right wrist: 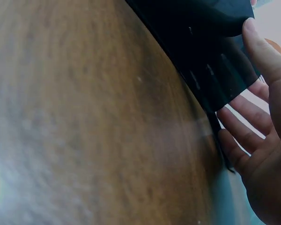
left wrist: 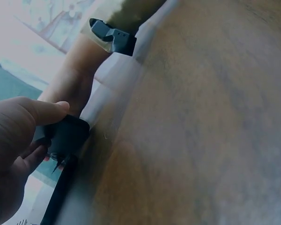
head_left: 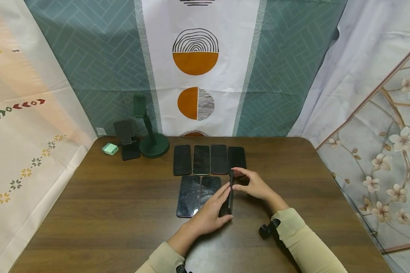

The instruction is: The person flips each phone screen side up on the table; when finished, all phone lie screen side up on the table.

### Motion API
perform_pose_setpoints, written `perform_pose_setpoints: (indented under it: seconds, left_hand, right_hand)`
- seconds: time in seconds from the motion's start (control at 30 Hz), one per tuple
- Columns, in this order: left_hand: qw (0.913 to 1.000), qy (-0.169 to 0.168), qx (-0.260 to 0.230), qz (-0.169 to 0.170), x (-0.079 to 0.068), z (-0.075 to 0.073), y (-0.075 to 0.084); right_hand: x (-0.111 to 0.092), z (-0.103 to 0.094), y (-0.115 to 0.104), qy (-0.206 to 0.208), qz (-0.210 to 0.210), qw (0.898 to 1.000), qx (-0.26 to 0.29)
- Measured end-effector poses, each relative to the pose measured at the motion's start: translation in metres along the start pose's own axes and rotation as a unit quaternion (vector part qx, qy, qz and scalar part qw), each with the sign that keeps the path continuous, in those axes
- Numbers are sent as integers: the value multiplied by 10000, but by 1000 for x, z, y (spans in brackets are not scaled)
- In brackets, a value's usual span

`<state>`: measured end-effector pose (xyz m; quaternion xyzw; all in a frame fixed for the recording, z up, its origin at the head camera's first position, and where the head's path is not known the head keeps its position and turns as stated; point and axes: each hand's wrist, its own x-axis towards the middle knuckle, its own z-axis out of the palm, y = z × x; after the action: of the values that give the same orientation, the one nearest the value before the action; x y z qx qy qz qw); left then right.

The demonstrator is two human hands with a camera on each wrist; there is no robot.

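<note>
A black smartphone point(head_left: 231, 191) stands on its long edge on the table, between my two hands. My left hand point(head_left: 208, 213) holds its near part, with long fingers along the left side and the thumb at the near end; the left wrist view shows thumb and fingers about the dark phone point(left wrist: 70, 136). At the far end my right hand point(head_left: 254, 185) grips it between thumb and fingers. In the right wrist view the right thumb point(right wrist: 260, 44) presses the phone's dark face point(right wrist: 206, 61). Two dark phones, one at left point(head_left: 188, 197) and one partly under my left fingers point(head_left: 210, 186), lie flat.
Behind them, several dark phones point(head_left: 201, 160) lie flat in a row. Further left stand a green round-based stand point(head_left: 154, 146), a black phone stand point(head_left: 124, 132) and a small pale-green charger block point(head_left: 110, 149). Patterned cloths hang behind the wooden table point(head_left: 116, 212) and at both sides.
</note>
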<state>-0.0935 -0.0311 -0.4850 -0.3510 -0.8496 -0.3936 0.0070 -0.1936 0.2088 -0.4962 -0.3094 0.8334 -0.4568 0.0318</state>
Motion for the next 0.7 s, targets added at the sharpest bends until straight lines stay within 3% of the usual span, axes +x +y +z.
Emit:
perform_pose_setpoints:
  seconds: [0.2,0.5,0.7]
  left_hand:
    - [9999,50,-19,-120,-1,-1,-2]
    - [9976,327,-52,-612,0,2,-3]
    - [9952,380,344,-836,1,5,-2]
  right_hand:
    - [1,3,-2,-53,48,9999,-109]
    - [-2,3,-9,-96,311,9982,-503]
    - [-5,4,-10,-23,307,9970,-714]
